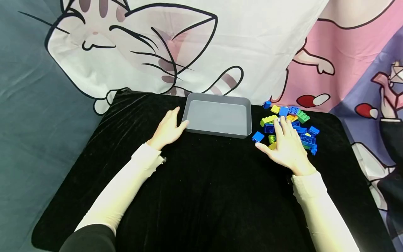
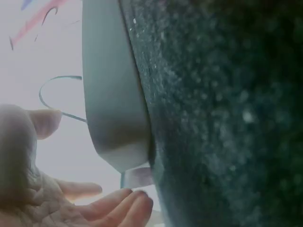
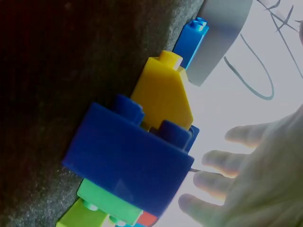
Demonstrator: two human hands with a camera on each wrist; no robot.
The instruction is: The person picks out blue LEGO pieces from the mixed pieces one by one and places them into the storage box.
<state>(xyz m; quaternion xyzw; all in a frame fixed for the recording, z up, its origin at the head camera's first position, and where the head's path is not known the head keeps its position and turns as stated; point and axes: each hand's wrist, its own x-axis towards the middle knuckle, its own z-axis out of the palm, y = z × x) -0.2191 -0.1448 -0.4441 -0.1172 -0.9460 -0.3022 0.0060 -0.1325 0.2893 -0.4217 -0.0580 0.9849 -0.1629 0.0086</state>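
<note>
A shallow grey tray point(image 1: 217, 134) lies at the back of the black cloth. My left hand point(image 1: 167, 130) is beside its left end, thumb close to the near corner and fingers spread. In the left wrist view that hand point(image 2: 42, 198) is beside the tray wall point(image 2: 113, 85), holding nothing. My right hand point(image 1: 289, 148) is over a pile of toy building bricks point(image 1: 308, 140), fingers extended and partly hiding it. Seen from the right wrist, a blue brick point(image 3: 128, 156), a yellow brick point(image 3: 163, 94) and a green brick point(image 3: 109, 201) stand apart from the fingers point(image 3: 215, 184).
A single blue brick point(image 1: 258, 137) lies between the tray and the pile. Another small blue brick point(image 1: 267, 104) is at the cloth's back edge. Behind the black-covered table point(image 1: 214, 196) hangs a printed cat curtain point(image 1: 264, 42). At the far right is a dark sleeve point(image 1: 390, 140).
</note>
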